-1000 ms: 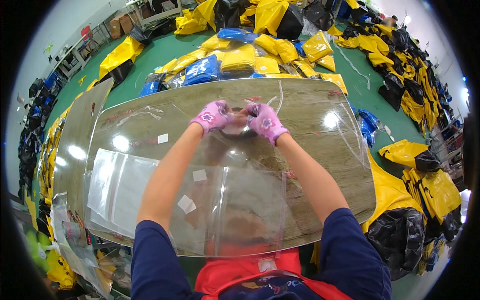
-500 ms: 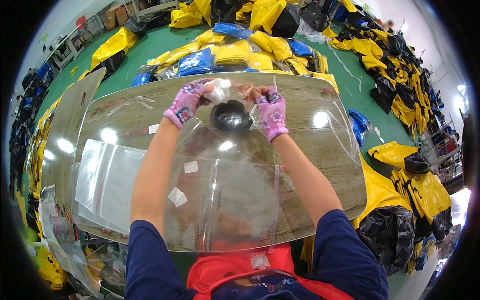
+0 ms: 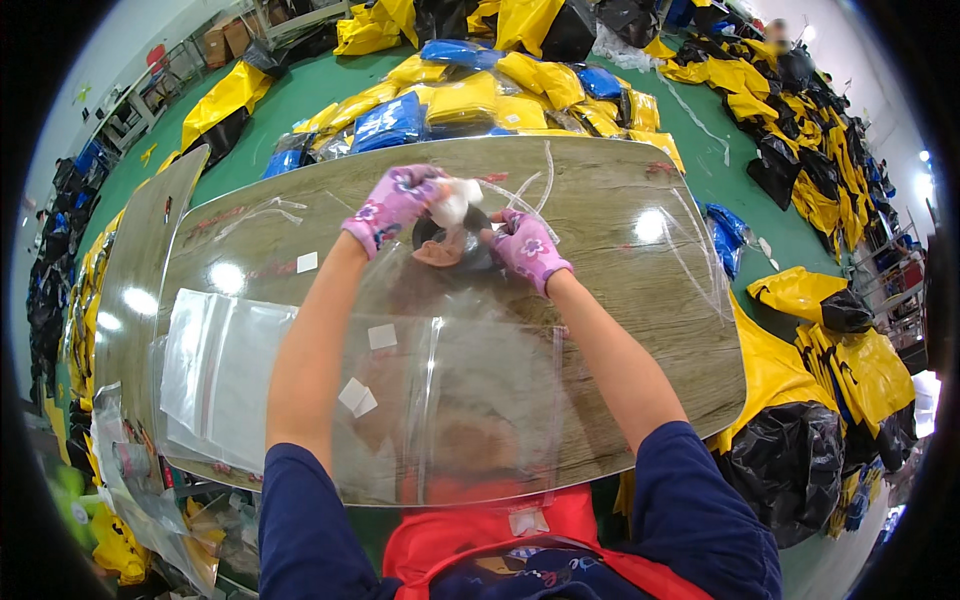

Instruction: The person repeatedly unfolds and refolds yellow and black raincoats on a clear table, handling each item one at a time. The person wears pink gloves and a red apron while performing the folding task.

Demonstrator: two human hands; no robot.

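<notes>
Gloved in pink with a flower print, my left hand (image 3: 398, 203) pinches a soft white wad (image 3: 455, 203) above the far middle of the table. Below it stands a round, shiny black bowl (image 3: 485, 257), partly covered by the wad and by a tan, crumpled, cloth-like piece (image 3: 440, 248) at its left side. My right hand (image 3: 525, 245), in a matching glove with bare fingertips, has its fingers closed at the bowl's right rim. Whether the tan piece lies inside the bowl or over its edge I cannot tell.
Clear plastic bags (image 3: 215, 370) lie at the table's left, another clear bag (image 3: 490, 400) nearer me. Small white cards (image 3: 382, 336) are scattered on the wood-patterned table (image 3: 640, 330). Packed yellow and blue bundles (image 3: 465, 98) are heaped beyond it; yellow-and-black bags (image 3: 785, 430) crowd the right.
My right hand has come down to the bowl's rim. The tan piece has moved from between my hands to the bowl's left side. The white wad has shifted slightly right and down.
</notes>
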